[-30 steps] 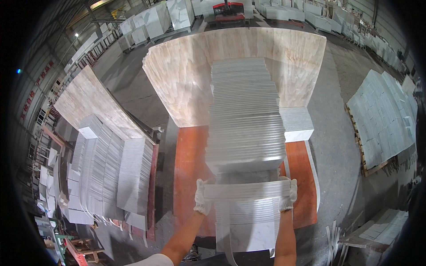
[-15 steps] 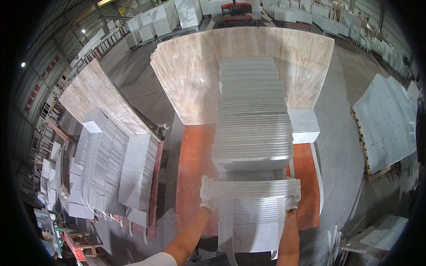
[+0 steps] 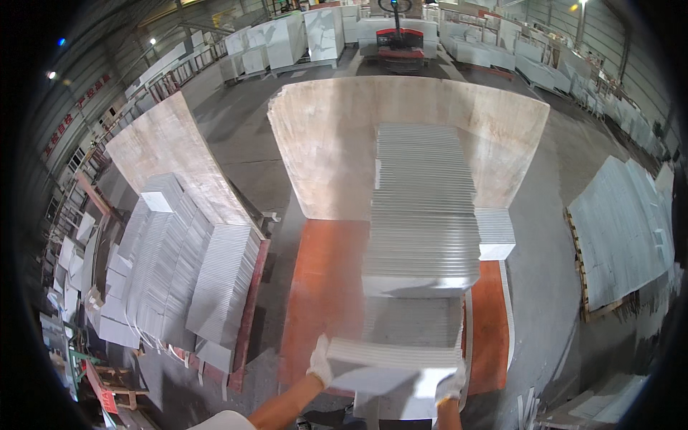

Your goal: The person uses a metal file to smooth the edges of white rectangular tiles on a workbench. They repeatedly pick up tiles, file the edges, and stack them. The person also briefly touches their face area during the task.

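My left hand (image 3: 320, 362), in a white glove, grips the left end of a short bundle of white marble tiles (image 3: 393, 375). The right end of the same bundle is in my gloved right hand (image 3: 449, 388). Several tile edges show along the top, and the smooth face is turned toward me. Under and in front of it, other tiles (image 3: 373, 407) are partly hidden. Beyond a low tier of tiles (image 3: 408, 320) stands a long row of upright white tiles (image 3: 423, 236), running away from me.
The row rests on an orange-red base (image 3: 322, 279) with a curved plywood sheet (image 3: 322, 143) behind. A small tile stack (image 3: 495, 233) stands at its right. Another tile-loaded pallet (image 3: 172, 258) with a plywood board (image 3: 172, 150) is left. White slabs (image 3: 623, 222) lie right; a red machine (image 3: 400, 43) stands far off.
Both hands have brought the tile bundle nearer to me, away from the long row. More of its face and of the low tier behind it shows. The view has tilted up slightly.
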Motion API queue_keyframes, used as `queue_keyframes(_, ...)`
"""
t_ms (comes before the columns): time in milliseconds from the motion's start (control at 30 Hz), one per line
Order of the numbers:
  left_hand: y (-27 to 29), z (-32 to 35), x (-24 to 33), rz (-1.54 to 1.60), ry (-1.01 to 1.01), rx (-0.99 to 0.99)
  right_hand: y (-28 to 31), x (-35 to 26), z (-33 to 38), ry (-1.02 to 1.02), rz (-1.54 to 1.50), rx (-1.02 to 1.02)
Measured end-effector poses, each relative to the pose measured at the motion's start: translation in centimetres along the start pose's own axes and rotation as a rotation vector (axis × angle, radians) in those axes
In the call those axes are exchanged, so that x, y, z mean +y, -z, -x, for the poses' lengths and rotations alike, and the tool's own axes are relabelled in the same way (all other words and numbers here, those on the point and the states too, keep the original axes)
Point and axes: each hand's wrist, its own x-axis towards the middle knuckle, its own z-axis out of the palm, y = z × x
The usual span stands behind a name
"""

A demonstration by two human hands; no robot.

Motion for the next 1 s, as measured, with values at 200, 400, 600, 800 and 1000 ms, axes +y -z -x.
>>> queue_keyframes(200, 19.0, 3.0, -3.7, -0.024, 0.204, 0.166, -1.7, 5.1, 7.1, -0.248, 0.092, 0.046)
queue_keyframes(400, 21.7, 15.1, 1.8, -0.404, 0.202, 0.453, -4.8, 9.1, 14.8, -0.376, 0.244, -0.032)
queue_keyframes(600, 25.7, 27.8, 8.4, -0.681, -0.04, 0.287, -7.3, 15.2, 25.1, -0.414, 0.429, -0.173)
queue_keyframes(800, 35.3, 38.1, 11.7, -0.766, -0.281, 0.307, -13.6, 22.5, 33.1, -0.459, 0.599, -0.322)
queue_keyframes(1000, 45.1, 45.9, 10.8, -0.654, -0.332, 0.63, -20.8, 29.1, 37.7, -0.522, 0.857, -0.484)
